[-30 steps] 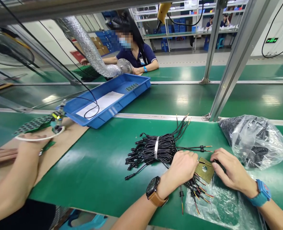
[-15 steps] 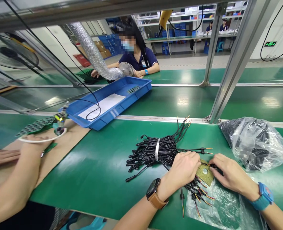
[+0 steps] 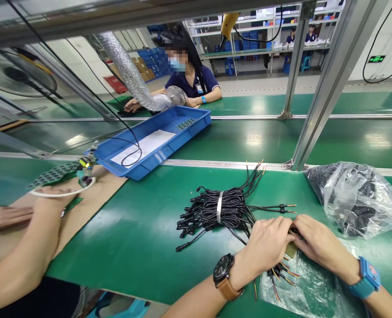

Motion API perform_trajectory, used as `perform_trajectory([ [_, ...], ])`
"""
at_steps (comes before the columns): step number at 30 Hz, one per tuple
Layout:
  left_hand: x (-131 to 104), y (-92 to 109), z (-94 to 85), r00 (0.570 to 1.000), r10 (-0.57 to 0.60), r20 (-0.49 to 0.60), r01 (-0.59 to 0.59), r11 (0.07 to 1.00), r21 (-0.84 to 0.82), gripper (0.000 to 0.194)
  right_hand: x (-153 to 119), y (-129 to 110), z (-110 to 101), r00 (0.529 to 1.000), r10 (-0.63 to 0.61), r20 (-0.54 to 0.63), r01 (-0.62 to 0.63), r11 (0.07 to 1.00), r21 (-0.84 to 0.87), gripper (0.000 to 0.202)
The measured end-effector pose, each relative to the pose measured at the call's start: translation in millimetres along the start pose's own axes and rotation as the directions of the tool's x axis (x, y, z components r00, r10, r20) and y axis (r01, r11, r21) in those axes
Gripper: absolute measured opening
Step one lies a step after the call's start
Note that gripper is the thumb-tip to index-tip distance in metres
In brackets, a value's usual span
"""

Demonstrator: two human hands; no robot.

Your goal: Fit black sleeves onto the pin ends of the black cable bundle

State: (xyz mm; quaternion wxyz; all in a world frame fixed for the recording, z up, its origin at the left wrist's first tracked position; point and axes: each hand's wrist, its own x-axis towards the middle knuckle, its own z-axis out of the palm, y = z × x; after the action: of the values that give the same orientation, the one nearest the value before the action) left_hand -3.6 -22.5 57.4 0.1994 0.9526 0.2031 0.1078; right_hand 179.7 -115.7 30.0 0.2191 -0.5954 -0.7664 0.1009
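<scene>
My left hand [image 3: 270, 243], with a brown-strapped watch, has its fingers closed on a black cable. Against its fingertips is my right hand [image 3: 318, 243], wearing a blue wristband; its fingers pinch a small black piece, mostly hidden. A yellowish-brown square piece [image 3: 291, 250] shows partly below the fingers. Left of my hands lies a bundle of black cables [image 3: 209, 207] tied with a white band. Cable ends with red and yellow wires [image 3: 283, 274] spread under my left hand, over a clear plastic sheet [image 3: 302, 291].
A clear bag of black parts [image 3: 361, 198] lies at the right. A blue tray [image 3: 156, 161] holds paper and small green boards. At the left, a co-worker's hands [image 3: 53, 196] are over brown cardboard [image 3: 93, 205]. Another person [image 3: 196, 79] sits across the bench. Metal posts rise beyond the bundle.
My left hand has moved right and up to meet my right hand, and together they now cover most of the square piece. The view has shifted slightly.
</scene>
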Motion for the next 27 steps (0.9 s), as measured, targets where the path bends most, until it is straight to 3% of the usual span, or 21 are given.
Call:
perform_trajectory([
  [5, -1, -5, 2.1, 0.993, -0.018, -0.117, -0.001, 0.987, -0.163, 0.019, 1, 4, -7, 0.989, 0.027, -0.143, -0.007, 0.99, 0.142, 0.017],
  [9, 1, -10, 2.5, 0.977, -0.104, -0.185, 0.036, 0.94, -0.34, 0.02, 0, 8, -13, 0.947, 0.142, -0.287, -0.078, 0.972, 0.222, 0.021],
  [16, 4, -12, 2.7, 0.962, -0.148, -0.231, 0.025, 0.886, -0.463, 0.019, 0, 3, -10, 0.942, 0.274, -0.195, -0.182, 0.902, 0.391, 0.021],
  [22, 4, -6, 0.8, 0.973, -0.194, -0.127, 0.117, 0.885, -0.451, 0.022, 2, -12, -2, 0.942, 0.239, -0.236, -0.139, 0.917, 0.375, 0.017],
  [27, 4, -2, -3.6, 0.978, -0.208, 0.023, 0.187, 0.817, -0.545, 0.014, 3, -17, 1, 0.965, 0.179, -0.193, -0.084, 0.905, 0.417, 0.016],
])
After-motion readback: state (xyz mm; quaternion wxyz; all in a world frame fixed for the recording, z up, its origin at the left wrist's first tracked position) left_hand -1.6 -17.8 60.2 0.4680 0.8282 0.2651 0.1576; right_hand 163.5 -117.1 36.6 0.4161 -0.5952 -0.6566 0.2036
